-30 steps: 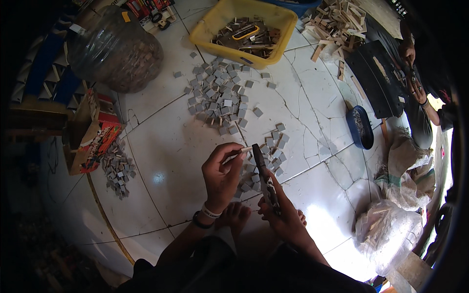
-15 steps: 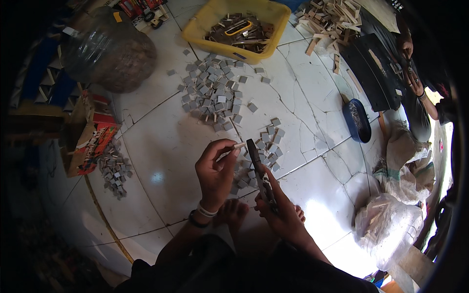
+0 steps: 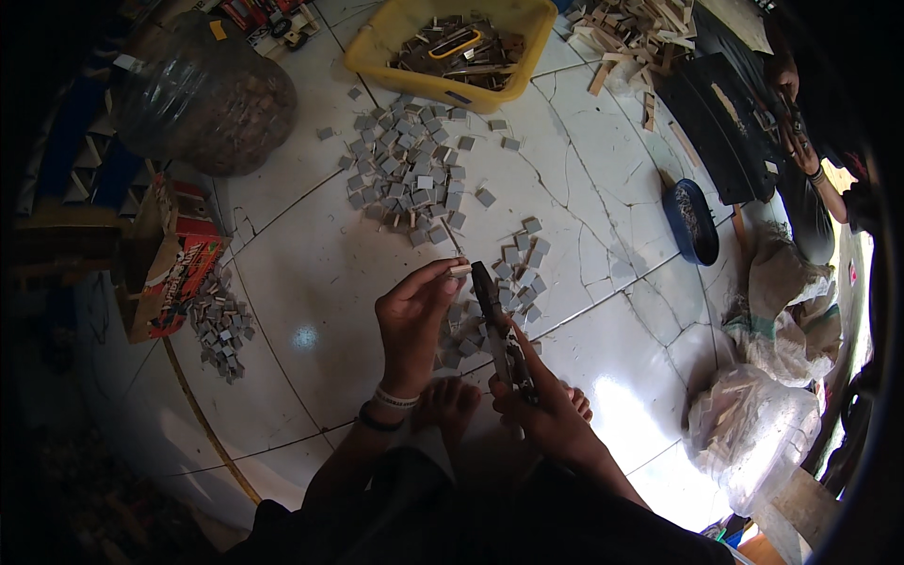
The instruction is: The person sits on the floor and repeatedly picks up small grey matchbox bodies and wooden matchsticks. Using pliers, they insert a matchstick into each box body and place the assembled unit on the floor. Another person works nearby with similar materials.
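Observation:
My left hand pinches a small wooden block between thumb and fingertips. Its pale wood side faces up. In my right hand is a pair of dark pliers, with fingers wrapped round the handles. The jaws point away from me and sit close beside the block; whether they touch it I cannot tell. Under and beyond the pliers lies a loose scatter of small grey-topped square blocks. A larger heap of grey-topped blocks spreads over the tiles farther out.
A yellow tub of metal tools and scraps stands far ahead. At left are a clear plastic jar, a red carton and more grey blocks. Right holds a blue tray, plastic bags and a co-worker's hand.
The block in my left hand has turned to show more of its side, and the fingertips have shifted slightly. The pliers have tilted a little and their jaws are nearer the block.

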The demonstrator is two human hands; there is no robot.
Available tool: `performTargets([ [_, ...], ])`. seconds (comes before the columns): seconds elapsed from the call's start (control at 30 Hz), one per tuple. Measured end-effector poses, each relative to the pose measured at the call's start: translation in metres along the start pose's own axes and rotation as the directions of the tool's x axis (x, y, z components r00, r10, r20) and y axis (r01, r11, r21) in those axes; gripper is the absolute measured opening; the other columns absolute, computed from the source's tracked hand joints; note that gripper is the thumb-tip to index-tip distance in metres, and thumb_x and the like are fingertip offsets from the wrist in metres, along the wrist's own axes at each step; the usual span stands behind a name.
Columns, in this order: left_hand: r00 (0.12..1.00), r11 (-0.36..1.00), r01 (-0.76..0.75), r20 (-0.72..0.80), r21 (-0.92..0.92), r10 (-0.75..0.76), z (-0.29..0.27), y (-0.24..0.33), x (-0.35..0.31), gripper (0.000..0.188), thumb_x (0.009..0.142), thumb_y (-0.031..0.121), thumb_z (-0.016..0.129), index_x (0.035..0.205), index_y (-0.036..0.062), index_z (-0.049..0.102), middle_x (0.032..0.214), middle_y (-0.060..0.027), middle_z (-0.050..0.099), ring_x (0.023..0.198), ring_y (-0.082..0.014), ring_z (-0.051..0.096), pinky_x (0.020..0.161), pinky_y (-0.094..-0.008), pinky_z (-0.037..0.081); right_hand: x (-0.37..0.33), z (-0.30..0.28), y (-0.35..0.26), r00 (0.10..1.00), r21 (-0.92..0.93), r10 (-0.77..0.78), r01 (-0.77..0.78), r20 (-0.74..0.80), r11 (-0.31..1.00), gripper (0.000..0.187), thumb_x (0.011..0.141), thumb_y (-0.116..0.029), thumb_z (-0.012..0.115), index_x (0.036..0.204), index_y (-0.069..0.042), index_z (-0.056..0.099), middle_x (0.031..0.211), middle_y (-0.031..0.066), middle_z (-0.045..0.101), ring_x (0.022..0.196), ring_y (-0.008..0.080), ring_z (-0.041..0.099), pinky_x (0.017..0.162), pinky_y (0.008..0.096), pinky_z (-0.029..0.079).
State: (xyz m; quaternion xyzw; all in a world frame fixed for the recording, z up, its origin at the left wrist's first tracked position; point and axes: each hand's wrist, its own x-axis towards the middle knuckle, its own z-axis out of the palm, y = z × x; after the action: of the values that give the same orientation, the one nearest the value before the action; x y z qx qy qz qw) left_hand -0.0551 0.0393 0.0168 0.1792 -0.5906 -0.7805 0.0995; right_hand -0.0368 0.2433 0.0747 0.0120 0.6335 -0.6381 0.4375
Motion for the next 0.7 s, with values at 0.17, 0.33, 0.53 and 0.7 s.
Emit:
performTargets([
  [0.17,0.993,0.996,-0.091,-0.074,0.006,0.091,0.006,-0.002,-0.005,0.026,0.102,0.003,0.068,0.124,-0.0092,0.069,0.119,-0.0154,0.075,0.108,-0.0177,0.072,0.098,-0.0311,0.058,0.007,0.01,0.01,0.992,-0.2,-0.097,0.079,-0.084,0.977,0.081,0.101,0.003,0.058,0.17,-0.021,0.021,0.118,0.0165,0.061,0.088,0.0209,0.064,0.081,0.0351,0.054],
  [0.33,0.979,0.954,-0.123,-0.125,0.272,0.162,0.003,0.007,-0.01,0.022,0.1,0.002,0.07,0.119,-0.0086,0.073,0.108,-0.013,0.077,0.096,-0.0138,0.072,0.091,-0.0275,0.059,0.013,0.014,0.008,0.965,-0.717,-0.169,-0.027,-0.2,0.696,0.095,0.09,0.006,0.067,0.167,-0.031,0.027,0.118,0.0253,0.055,0.096,0.0455,0.067,0.081,0.0493,0.055],
  [0.53,0.979,0.942,-0.111,-0.127,0.316,0.158,0.001,0.011,-0.01,0.022,0.1,0.002,0.07,0.119,-0.0083,0.074,0.105,-0.011,0.077,0.093,-0.0111,0.071,0.087,-0.0254,0.057,0.014,0.016,0.006,0.961,-0.748,-0.204,-0.003,-0.184,0.663,0.096,0.089,0.002,0.072,0.167,-0.032,0.028,0.115,0.0231,0.055,0.096,0.0456,0.067,0.084,0.0509,0.056],
  [0.7,0.985,0.96,-0.065,-0.136,0.273,0.106,0.003,0.012,-0.003,0.026,0.101,0.007,0.07,0.122,-0.0079,0.072,0.107,-0.0106,0.076,0.095,-0.012,0.071,0.088,-0.0279,0.059,0.019,0.006,0.008,0.938,-0.698,-0.25,0.013,-0.24,0.716,0.089,0.092,0.003,0.068,0.166,-0.031,0.03,0.115,0.0234,0.057,0.102,0.044,0.068,0.086,0.0522,0.056],
])
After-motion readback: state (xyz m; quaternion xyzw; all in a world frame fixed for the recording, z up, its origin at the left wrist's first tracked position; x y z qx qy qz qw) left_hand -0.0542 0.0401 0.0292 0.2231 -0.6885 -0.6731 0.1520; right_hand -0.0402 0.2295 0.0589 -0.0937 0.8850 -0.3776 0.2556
